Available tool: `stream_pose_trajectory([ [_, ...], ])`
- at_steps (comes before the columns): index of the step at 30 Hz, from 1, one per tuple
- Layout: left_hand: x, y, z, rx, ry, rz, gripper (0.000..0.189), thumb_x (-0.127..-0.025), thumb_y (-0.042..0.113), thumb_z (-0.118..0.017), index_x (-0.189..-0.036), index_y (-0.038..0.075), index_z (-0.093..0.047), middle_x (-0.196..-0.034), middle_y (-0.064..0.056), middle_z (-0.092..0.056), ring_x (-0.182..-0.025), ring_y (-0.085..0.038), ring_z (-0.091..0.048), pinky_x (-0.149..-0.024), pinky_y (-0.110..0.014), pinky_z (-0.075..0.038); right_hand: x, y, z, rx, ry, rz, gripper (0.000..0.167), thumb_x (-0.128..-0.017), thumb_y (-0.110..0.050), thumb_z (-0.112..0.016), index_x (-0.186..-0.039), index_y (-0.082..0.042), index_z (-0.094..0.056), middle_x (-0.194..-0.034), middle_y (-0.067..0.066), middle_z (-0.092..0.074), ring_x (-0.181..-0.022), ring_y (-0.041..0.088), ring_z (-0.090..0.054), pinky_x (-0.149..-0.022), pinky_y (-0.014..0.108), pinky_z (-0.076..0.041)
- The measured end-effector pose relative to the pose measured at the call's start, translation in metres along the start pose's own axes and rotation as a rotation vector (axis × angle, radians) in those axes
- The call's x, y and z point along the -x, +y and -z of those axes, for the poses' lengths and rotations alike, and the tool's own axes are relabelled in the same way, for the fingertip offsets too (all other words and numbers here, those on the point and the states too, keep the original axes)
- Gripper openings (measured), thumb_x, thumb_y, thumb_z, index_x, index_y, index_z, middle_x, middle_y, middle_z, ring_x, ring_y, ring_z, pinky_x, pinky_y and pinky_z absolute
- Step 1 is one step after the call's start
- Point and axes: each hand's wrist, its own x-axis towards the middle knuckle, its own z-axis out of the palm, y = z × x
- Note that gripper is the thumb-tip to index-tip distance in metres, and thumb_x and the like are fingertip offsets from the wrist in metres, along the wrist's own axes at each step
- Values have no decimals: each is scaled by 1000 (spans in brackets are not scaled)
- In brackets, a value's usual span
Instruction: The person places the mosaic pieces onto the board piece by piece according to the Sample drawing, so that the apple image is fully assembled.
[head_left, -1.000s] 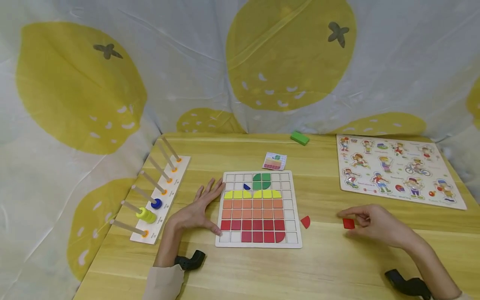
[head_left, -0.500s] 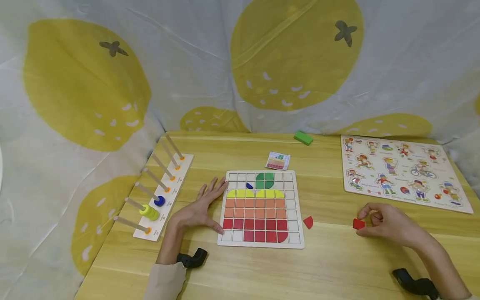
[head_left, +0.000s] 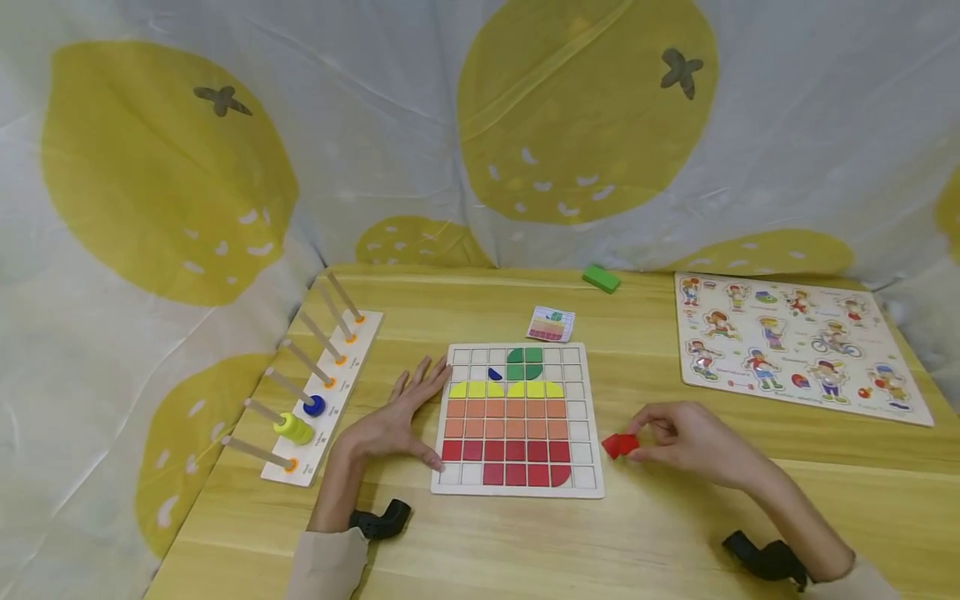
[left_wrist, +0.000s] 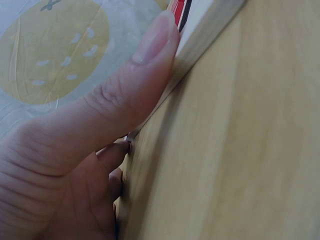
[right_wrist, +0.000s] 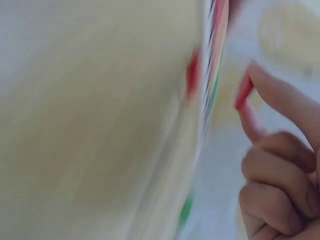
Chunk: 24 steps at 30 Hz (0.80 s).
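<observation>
My left hand rests with spread fingers along the left edge of a white grid board. Its thumb presses the board's near left corner in the left wrist view. Rows of red, orange and yellow tiles fill much of the board, with green tiles and a small blue piece above. Right of the board, my right hand pinches a red square tile between thumb and index finger, raised off the table. In the head view this tile overlaps a red quarter-circle piece lying beside the board.
A small picture card lies just beyond the board, and a green block sits at the back. On the left stands a peg rack with yellow and blue rings. A picture puzzle board lies at the back right.
My right hand picked up the red square tile from the table, lifted it, and moved left with it towards the grid board. The left hand stays at the board.
</observation>
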Motion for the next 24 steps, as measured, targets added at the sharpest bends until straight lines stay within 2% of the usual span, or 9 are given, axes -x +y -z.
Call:
stream_pose_trajectory([
  [6,1,-1,-1,4,5,1,140,-62,37,-99,-168,14,-10,-177,-6,4,-162,-33,16,-128,-62,13,-46,-71,-53,20,-39,63,22,-82,-24,-88,-96,-13,-75,-58,-11,-37,-54,2,-32,-53,18,-25],
  [10,2,-1,-1,5,7,13,140,-62,37,-99,-168,14,-11,-177,-6,3,-162,-34,16,-128,-63,13,-68,-100,-85,31,-61,108,21,-80,-24,-90,-92,-13,-76,-57,-9,-45,-56,5,-40,-51,19,-29],
  [17,2,-1,-1,0,6,8,138,-63,39,-98,-168,15,-12,-177,-5,3,-162,-34,15,-128,-63,12,-88,-119,-123,98,-55,140,19,-76,-24,-92,-84,-14,-78,-64,-10,-57,-61,5,-45,-54,19,-35],
  [22,2,0,-1,1,11,8,138,-63,39,-99,-168,15,-12,-177,-5,3,-162,-33,15,-128,-62,12,-93,-122,-132,103,-58,88,23,-73,-24,-94,-81,-15,-75,-64,-10,-55,-60,6,-46,-54,22,-35],
  [24,2,0,-1,-3,11,10,139,-63,39,-99,-168,15,-12,-177,-5,3,-162,-33,15,-128,-62,12,-94,-121,-132,102,-67,94,24,-73,-24,-95,-83,-16,-75,-64,-10,-54,-60,6,-46,-53,22,-35],
])
